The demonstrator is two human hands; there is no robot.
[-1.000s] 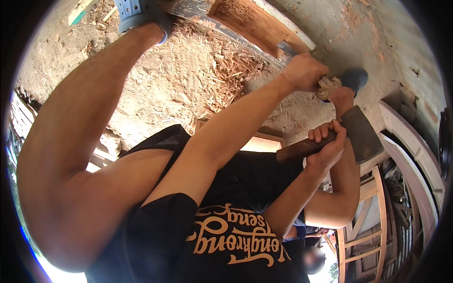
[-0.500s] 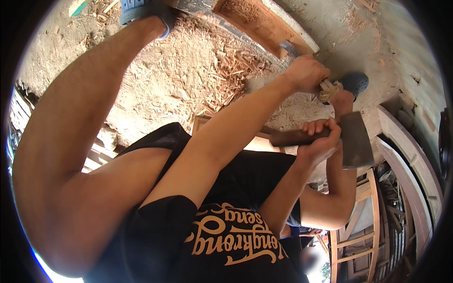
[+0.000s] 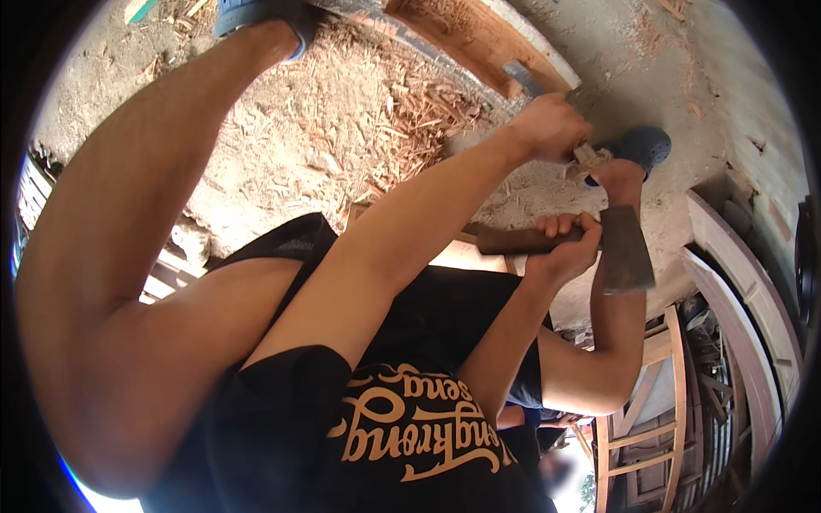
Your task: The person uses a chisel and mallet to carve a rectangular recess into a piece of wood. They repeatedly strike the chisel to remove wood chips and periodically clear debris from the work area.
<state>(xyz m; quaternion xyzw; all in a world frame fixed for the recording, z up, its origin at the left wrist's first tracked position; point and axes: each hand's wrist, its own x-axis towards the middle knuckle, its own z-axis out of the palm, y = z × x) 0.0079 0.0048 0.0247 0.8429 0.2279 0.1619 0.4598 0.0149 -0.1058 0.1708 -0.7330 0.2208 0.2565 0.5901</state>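
Note:
My left hand (image 3: pixel 552 128) is closed round the handle of a chisel. The grey metal chisel blade (image 3: pixel 523 79) points at the inner side of a curved wooden piece (image 3: pixel 479 43) at the top; whether it touches the wood I cannot tell. The chisel's handle end, pale and frayed, sticks out below my fist. Lower and to the right, my right hand (image 3: pixel 564 248) grips a wooden-handled mallet (image 3: pixel 629 252). Its dark, flaring block head stands to the right of my fingers, apart from the chisel.
Wood chips (image 3: pixel 428 128) lie heaped on the dusty ground between my legs. My feet, in blue clogs (image 3: pixel 646 150), stand either side. Curved wooden panels (image 3: pixel 744 291) and a pale slatted frame (image 3: pixel 641 436) lean at the right, along a rough wall (image 3: pixel 753 111).
The mallet and my right hand have shifted left and slightly up. My left hand has moved a little left with the chisel.

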